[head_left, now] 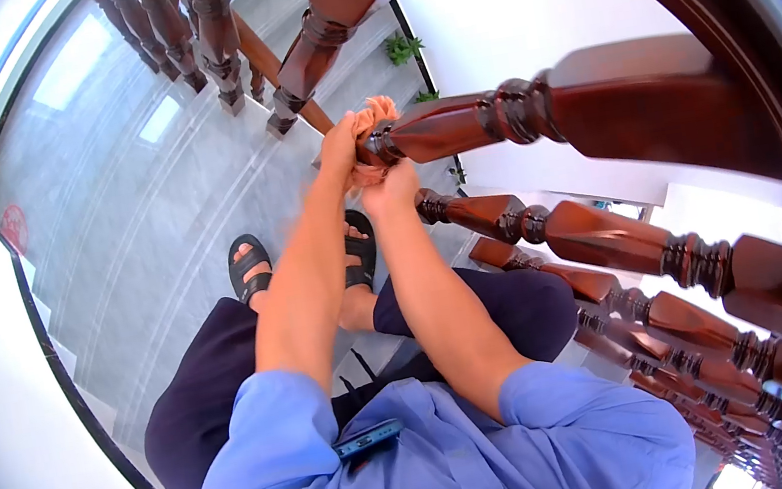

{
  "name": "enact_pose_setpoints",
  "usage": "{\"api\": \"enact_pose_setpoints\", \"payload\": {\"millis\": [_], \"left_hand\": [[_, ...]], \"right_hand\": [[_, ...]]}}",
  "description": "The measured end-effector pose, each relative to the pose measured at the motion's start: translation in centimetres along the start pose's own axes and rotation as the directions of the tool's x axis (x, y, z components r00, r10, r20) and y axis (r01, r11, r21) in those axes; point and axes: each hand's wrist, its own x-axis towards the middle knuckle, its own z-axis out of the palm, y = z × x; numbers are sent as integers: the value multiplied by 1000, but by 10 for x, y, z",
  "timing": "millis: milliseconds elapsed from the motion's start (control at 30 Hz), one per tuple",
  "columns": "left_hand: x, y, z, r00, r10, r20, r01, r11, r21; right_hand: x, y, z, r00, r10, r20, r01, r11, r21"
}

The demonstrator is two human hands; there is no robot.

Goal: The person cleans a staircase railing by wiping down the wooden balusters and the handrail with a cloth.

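Observation:
A dark reddish-brown turned wooden baluster (454,124) stands in front of me, with an orange-pink cloth (378,110) wrapped about its lower end. My left hand (339,148) is closed on the cloth at the left side of the baluster. On the near side, my right hand (391,190) is closed too, gripping the same cloth just below the post. Some fingers of both hands are hidden by the cloth and the wood.
More balusters (602,233) run down the right under a curved handrail (742,20). Another group of balusters (166,25) stands at upper left. Grey marble steps and floor (132,202) lie below. My sandalled feet (250,266) are close by. Green plants (400,48) sit near the white wall.

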Motion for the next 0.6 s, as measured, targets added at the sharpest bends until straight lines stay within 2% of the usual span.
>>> {"api": "enact_pose_setpoints", "payload": {"millis": [33,67,133,167,200,267,300,333,400,433,467,533,567,600], "left_hand": [[-10,-2,8,984,163,-73,-168,983,-70],[-19,-3,14,984,163,-64,-167,984,-61],[-42,21,34,938,345,-34,-345,918,-194],[-67,37,50,912,410,-11,-401,884,-242],[-87,49,65,907,420,3,-408,882,-235],[-126,70,90,846,532,-49,-531,830,-170],[-146,79,94,910,414,-32,-415,903,-111],[-154,77,98,904,428,-15,-427,898,-101],[-162,71,111,826,563,-30,-533,761,-370],[-175,70,116,695,718,51,-652,658,-377],[-190,66,119,680,731,62,-663,648,-374],[-229,70,133,615,779,125,-754,627,-196],[-243,79,142,611,779,137,-755,627,-193],[-257,90,154,550,819,166,-800,573,-177]], "right_hand": [[-7,-7,5,999,-43,-23,43,999,12],[-15,-14,10,998,-51,-23,51,998,22],[-21,-29,23,952,-240,190,263,959,-109],[-30,-37,28,962,-257,94,268,953,-138],[-39,-45,38,958,-268,101,279,952,-123],[-56,-64,60,926,-344,155,364,923,-127],[-63,-73,68,939,-319,131,329,942,-67],[-73,-80,73,934,-330,140,339,940,-46],[-92,-93,89,919,-315,237,333,942,-38],[-91,-101,88,874,-303,379,310,950,44],[-90,-108,87,866,-310,393,312,948,60],[-124,-129,119,831,-452,324,458,887,65],[-130,-141,132,812,-446,377,440,892,106],[-141,-154,151,776,-480,409,455,875,165]]}}
